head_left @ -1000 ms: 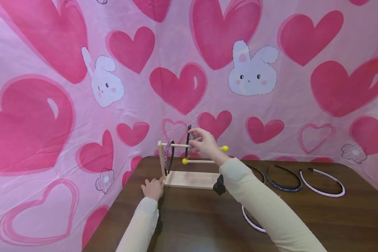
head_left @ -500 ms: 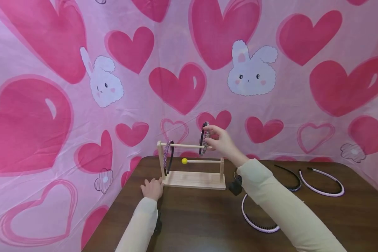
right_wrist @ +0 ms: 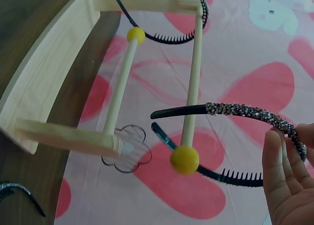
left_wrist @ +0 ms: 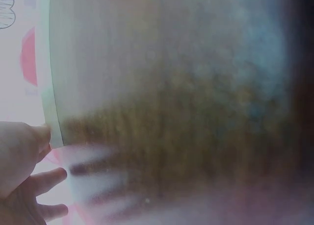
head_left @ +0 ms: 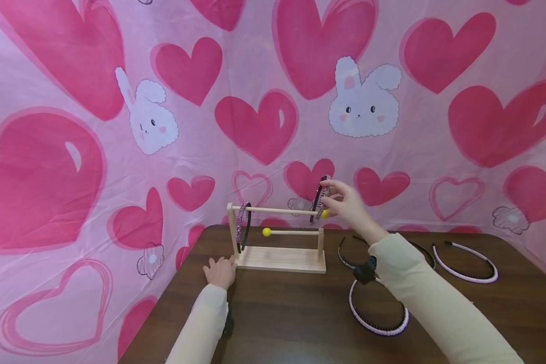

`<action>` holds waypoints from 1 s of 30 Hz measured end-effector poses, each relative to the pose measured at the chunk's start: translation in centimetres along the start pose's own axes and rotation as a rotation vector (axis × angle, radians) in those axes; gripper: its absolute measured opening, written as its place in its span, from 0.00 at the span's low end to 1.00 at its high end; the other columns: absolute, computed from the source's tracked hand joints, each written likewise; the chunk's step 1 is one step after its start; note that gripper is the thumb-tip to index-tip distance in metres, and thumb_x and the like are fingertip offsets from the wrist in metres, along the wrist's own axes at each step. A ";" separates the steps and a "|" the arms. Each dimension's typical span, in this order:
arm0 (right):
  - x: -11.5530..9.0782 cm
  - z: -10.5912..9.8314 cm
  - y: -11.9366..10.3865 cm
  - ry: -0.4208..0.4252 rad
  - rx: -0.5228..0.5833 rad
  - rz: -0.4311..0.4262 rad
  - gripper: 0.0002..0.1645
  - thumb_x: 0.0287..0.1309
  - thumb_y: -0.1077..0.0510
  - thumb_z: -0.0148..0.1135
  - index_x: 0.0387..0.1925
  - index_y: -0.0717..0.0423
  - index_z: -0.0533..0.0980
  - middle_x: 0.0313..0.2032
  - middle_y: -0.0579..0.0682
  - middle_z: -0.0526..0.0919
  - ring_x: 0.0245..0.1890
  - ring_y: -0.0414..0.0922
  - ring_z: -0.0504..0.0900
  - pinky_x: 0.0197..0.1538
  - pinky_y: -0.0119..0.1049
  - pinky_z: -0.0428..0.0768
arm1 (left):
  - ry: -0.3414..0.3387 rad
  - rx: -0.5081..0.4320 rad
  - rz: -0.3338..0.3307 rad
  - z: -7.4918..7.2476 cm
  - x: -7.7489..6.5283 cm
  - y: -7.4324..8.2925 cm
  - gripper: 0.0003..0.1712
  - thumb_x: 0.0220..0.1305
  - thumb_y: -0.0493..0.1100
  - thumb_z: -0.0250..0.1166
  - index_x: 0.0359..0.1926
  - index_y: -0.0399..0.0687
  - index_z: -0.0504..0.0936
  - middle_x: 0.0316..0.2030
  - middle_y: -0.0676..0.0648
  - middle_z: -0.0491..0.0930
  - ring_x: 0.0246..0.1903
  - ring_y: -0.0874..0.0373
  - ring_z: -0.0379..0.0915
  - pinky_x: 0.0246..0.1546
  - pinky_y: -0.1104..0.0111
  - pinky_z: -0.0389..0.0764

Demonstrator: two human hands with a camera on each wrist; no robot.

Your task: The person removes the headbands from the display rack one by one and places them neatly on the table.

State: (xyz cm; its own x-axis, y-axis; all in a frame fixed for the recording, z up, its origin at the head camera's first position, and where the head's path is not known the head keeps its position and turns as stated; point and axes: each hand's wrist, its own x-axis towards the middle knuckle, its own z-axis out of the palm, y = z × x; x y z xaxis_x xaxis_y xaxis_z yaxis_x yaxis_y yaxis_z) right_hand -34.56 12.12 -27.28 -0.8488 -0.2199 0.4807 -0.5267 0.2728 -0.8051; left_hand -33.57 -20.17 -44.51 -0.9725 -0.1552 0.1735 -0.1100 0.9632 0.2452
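In the head view my right hand (head_left: 346, 202) pinches a black toothed headband (right_wrist: 250, 112) with silver glitter between thumb and fingers. Its two arms lie either side of the upper rod of a wooden stand (head_left: 277, 260), just by that rod's yellow end ball (right_wrist: 184, 160). A purple glitter headband (head_left: 241, 225) hangs at the left end of the same rod. My left hand (head_left: 220, 273) rests by the base's left end, its thumb touching the wood in the left wrist view and its other fingers fairly straight. Most of the left wrist view is blurred.
On the dark table (head_left: 291, 313) a white headband (head_left: 382, 331) lies in front of the right forearm. A pale pink headband (head_left: 473, 278) and darker ones, partly hidden by the sleeve, lie further right. The stand's lower rod (head_left: 296, 232) has a yellow ball at its left end.
My right hand has carried the silver glitter headband rightward along the upper rod to its ball end. The left hand and the stand have stayed put.
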 end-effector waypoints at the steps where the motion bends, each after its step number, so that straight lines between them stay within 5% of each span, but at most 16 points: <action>1: -0.1 -0.3 0.0 0.007 -0.004 0.003 0.25 0.57 0.69 0.57 0.58 0.64 0.68 0.40 0.63 0.72 0.33 0.53 0.79 0.29 0.44 0.80 | -0.002 0.000 0.000 0.0 0.0 0.0 0.21 0.65 0.45 0.55 0.57 0.43 0.75 0.50 0.37 0.73 0.50 0.36 0.59 0.45 0.43 0.59; 8: -1.1 -2.4 0.4 0.034 -0.014 0.017 0.25 0.58 0.67 0.57 0.59 0.63 0.66 0.40 0.62 0.72 0.31 0.44 0.77 0.29 0.41 0.80 | 0.004 -0.006 -0.001 0.0 0.1 0.1 0.21 0.65 0.45 0.55 0.57 0.43 0.75 0.48 0.36 0.74 0.48 0.36 0.60 0.45 0.43 0.59; 18: -2.9 -5.8 1.2 0.069 -0.060 0.028 0.26 0.60 0.66 0.55 0.61 0.62 0.64 0.42 0.63 0.69 0.30 0.46 0.80 0.29 0.39 0.80 | -0.004 -0.008 -0.005 -0.1 -0.1 0.2 0.21 0.65 0.45 0.55 0.57 0.43 0.75 0.47 0.37 0.74 0.48 0.36 0.60 0.45 0.44 0.60; 30: -6.7 -9.3 3.3 0.093 -0.009 0.052 0.24 0.61 0.63 0.55 0.59 0.60 0.64 0.44 0.59 0.68 0.30 0.37 0.79 0.29 0.39 0.80 | -0.014 0.004 -0.003 -0.3 -0.2 0.2 0.22 0.65 0.46 0.55 0.58 0.43 0.74 0.48 0.36 0.74 0.48 0.36 0.60 0.45 0.44 0.60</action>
State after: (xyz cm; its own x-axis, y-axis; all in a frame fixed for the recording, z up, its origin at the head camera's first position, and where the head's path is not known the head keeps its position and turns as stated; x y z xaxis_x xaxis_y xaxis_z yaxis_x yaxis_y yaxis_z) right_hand -31.02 23.17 -29.96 -0.8755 -0.1174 0.4687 -0.4816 0.2903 -0.8269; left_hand -33.37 -20.02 -44.19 -0.9751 -0.1545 0.1591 -0.1133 0.9638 0.2414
